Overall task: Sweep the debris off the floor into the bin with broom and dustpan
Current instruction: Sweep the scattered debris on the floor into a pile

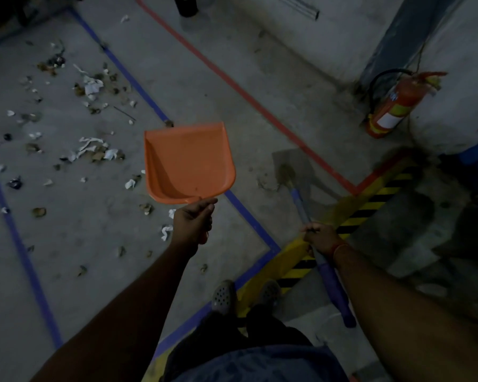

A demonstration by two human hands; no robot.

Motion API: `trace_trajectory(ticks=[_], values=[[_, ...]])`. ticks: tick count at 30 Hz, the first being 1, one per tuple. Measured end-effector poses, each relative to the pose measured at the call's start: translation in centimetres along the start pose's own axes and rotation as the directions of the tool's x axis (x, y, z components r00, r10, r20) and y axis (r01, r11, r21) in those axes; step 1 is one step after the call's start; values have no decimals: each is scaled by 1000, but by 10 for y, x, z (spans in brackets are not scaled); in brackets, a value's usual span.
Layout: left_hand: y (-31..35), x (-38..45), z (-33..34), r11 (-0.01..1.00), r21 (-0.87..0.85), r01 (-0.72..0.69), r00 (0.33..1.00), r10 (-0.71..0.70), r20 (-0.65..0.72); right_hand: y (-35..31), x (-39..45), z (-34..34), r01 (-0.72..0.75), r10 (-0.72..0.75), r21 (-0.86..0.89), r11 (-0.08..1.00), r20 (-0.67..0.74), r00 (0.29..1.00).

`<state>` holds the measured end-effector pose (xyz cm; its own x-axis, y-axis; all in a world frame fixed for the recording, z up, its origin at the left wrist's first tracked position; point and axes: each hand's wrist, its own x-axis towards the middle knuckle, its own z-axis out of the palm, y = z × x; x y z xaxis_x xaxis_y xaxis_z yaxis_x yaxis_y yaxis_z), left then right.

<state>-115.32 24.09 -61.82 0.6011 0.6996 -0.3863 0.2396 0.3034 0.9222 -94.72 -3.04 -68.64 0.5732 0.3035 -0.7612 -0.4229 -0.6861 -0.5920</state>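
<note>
My left hand (195, 220) grips the handle of an orange dustpan (188, 161), held above the floor with its empty scoop facing up. My right hand (319, 238) grips the blue handle of a broom (329, 279), whose brush head (286, 172) rests on the concrete to the right of the dustpan. Debris (91, 150), torn white paper, dry leaves and dark scraps, lies scattered across the floor to the left, inside a blue taped rectangle. No bin is in view.
A red fire extinguisher (395, 106) leans by a pillar at the right. Blue tape (133, 81), red tape (232, 84) and a yellow-black hazard stripe (342, 221) mark the floor. My feet (224, 297) stand on the stripe's corner. A dark post base (188, 6) stands far ahead.
</note>
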Motion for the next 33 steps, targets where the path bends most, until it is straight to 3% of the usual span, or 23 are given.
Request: trace_trajectory(ticks=[9,13,18,21,24,29,33], values=[[-1,-9,-47,999,-23,28,999,-28,23,1,-5,60,-49,51,66,997,-32,998],[-1,-13,-70,999,-33,28,1000,-27,13,-2,-11,92,-63,59,50,997,67,996],[-3,-20,-95,998,-51,29,999,-30,-16,-3,-17,116,47,-23,-105,993,217,976],[-8,-24,-109,998,-59,38,999,-40,-26,5,-21,117,199,-162,-167,966,214,963],[-12,-27,-117,996,-74,52,998,-55,-40,14,-27,113,248,-217,-178,952,177,960],[-18,-30,-126,994,-87,68,996,-72,-44,24,-28,111,208,-161,-296,932,175,971],[-18,-31,-129,995,-75,64,996,-68,-57,34,-10,118,130,-104,-360,924,90,990]])
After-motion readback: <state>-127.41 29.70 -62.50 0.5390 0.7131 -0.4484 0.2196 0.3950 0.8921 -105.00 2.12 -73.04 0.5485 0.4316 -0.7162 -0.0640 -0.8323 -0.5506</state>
